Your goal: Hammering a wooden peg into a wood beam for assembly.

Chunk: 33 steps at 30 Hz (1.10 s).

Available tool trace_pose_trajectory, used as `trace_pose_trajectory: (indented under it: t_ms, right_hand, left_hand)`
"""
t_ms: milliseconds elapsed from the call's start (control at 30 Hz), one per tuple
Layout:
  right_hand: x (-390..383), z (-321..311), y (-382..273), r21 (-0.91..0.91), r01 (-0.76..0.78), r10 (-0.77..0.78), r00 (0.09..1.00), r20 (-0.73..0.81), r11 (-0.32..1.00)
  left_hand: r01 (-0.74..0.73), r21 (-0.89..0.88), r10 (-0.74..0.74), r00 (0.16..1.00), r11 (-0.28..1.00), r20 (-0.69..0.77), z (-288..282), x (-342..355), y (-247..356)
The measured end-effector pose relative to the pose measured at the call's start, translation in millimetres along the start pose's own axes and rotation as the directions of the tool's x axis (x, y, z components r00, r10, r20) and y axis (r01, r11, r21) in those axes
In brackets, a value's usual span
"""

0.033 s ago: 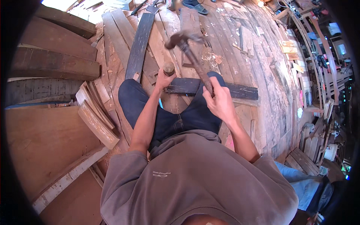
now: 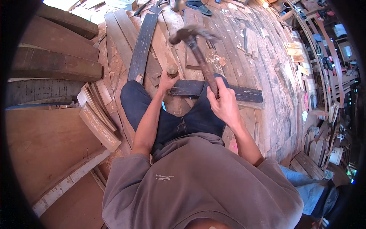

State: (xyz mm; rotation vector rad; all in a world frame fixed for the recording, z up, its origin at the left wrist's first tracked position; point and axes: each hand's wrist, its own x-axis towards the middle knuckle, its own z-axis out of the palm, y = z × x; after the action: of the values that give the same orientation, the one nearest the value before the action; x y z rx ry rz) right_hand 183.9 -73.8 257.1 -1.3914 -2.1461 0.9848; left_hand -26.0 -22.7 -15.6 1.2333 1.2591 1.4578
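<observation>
My right hand (image 2: 225,101) is closed round the handle of a claw hammer (image 2: 201,61). The dark metal head is raised up and to the right of my left hand. That left hand (image 2: 167,81) wraps round an upright chisel (image 2: 172,69); its round wooden handle end faces up, while its blade is hidden below. Under and beside both hands, a dark plank (image 2: 244,93) lies crosswise between and past my knees. The chisel stands by the plank's left end; whether its tip touches the wood cannot be seen.
Another dark plank (image 2: 143,47) lies lengthwise ahead of my left knee. Thick timbers (image 2: 57,65) are stacked at the left, near curved wooden pieces (image 2: 100,126). Wood scraps and chips litter the board floor (image 2: 267,107). A sandal (image 2: 199,7) shows at the far edge.
The hammer's head has lifted slightly and shifted a little to the right. My left hand and the chisel stay in place.
</observation>
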Motion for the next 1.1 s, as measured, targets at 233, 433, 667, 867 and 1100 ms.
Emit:
trace_pose_trajectory:
  t_ms: [233, 433, 667, 867, 1100]
  right_hand:
    - [-7, 35, 61, -0.265, 0.059, -0.026, 0.992, 0.127, 0.963]
    - [5, 0, 6, -0.027, -0.004, 0.0, 0.989, -0.146, 1.0]
    - [0, 33, 60, -0.45, 0.017, 0.054, 0.988, 0.146, 0.893]
    - [5, 8, 40, -0.094, 0.024, -0.049, 0.962, -0.268, 0.995]
    - [10, -23, 30, 0.76, -0.039, 0.214, 0.968, -0.134, 0.649]
  left_hand:
    - [-0.025, -0.065, 0.023, 0.999, 0.998, -0.022, 18, 3, -3]
    - [-0.021, -0.086, 0.008, 0.989, 0.996, -0.145, 12, -4, 0]
    - [0.035, -0.013, -0.035, 0.998, 0.999, 0.048, 22, 2, 3]
    - [0.073, -0.074, -0.079, 0.993, 0.995, -0.088, 0, -4, -31]
    - [0.094, -0.101, -0.105, 0.988, 0.99, -0.111, -13, 0, -41]
